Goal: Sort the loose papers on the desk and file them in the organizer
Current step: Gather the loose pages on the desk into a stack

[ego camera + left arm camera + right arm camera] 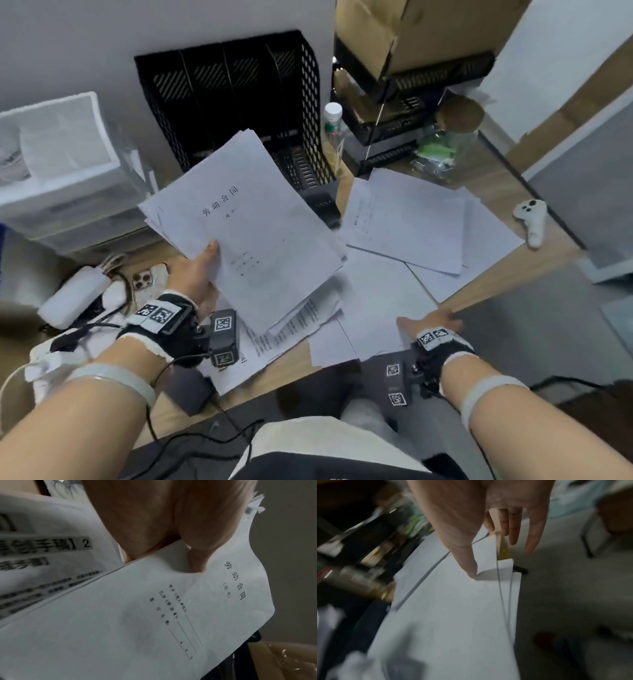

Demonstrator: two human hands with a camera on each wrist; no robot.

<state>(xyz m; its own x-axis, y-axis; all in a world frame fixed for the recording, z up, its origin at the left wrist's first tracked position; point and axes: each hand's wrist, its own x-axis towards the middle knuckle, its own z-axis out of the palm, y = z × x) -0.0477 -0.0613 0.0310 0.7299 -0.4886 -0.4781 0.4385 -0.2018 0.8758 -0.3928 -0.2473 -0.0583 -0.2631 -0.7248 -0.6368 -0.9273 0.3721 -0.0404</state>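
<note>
The left hand (197, 270) grips a stack of papers (246, 222) above the desk (507, 274), thumb on the top sheet, which carries a printed title; the other fingers are hidden beneath. The stack hangs just in front of the black mesh organizer (236, 99), which stands at twelve o'clock against the wall, its lower front partly covered by the raised sheets.

At two o'clock more loose sheets (404, 222) lie overlapped on the wood, and past them a clear bottle (334, 126), stacked black trays under a cardboard box (421, 37), and a white controller (531, 219) near the desk's right edge. At nine o'clock sit white drawers (65, 164), with a phone (142, 279) and a white power strip (73, 294) below them amid cables.

The right hand (433, 322) rests at the desk's near right corner at four o'clock, thumb on a sheet's (453, 608) curled corner, fingers straight and hanging past the edge. Bare wood shows only in thin strips along the front edge and the right side.

The right wrist view is badly blurred; the text on the far sheets cannot be read.
</note>
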